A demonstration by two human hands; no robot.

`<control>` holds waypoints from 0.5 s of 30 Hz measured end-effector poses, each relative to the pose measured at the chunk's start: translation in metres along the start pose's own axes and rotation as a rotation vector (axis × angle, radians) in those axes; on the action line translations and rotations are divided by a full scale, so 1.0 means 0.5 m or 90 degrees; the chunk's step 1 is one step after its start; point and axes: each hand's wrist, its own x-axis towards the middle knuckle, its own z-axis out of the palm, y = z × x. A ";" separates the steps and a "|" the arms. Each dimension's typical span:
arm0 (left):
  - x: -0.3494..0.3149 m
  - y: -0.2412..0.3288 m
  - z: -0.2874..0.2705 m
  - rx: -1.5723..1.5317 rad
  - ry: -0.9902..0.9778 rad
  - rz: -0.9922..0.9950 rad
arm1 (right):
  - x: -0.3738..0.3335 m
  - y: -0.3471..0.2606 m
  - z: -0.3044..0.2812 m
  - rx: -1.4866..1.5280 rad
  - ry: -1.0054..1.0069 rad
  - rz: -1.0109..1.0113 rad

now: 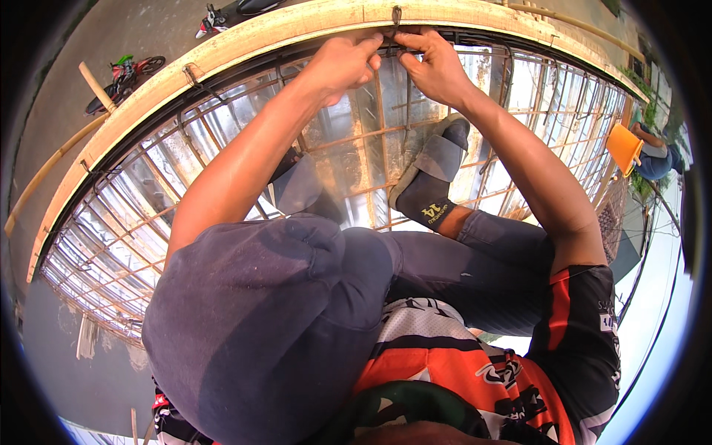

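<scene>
My left hand (343,68) reaches to the inner edge of a long wooden board (297,28), its index finger stretched toward a dark bar and the other fingers curled. Close beside it, my right hand (436,68) is closed with thumb and fingertips drawn together at the same spot. Whatever the fingertips pinch is too small to make out. Just above them a dark wire loop (397,15) stands over the board. Dark steel bars (475,37) run along the board's inside. Below spreads a grid of rusty rebar (363,136) over shiny metal sheets.
My shod foot (434,159) is on the grid. More wire ties (194,78) hang along the board. Bamboo poles (52,174) stick out at the left, above a street with a parked motorcycle (122,81). Another person (656,159) is at far right by an orange object (624,148).
</scene>
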 end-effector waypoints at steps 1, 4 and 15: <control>-0.005 0.003 0.003 0.022 0.012 0.006 | 0.005 -0.003 -0.003 0.006 -0.015 -0.007; 0.008 -0.022 -0.010 0.113 0.051 0.039 | 0.006 -0.031 -0.024 -0.028 -0.069 0.025; -0.137 0.044 0.034 -0.070 -0.092 -0.035 | 0.010 -0.109 -0.068 0.353 -0.147 0.055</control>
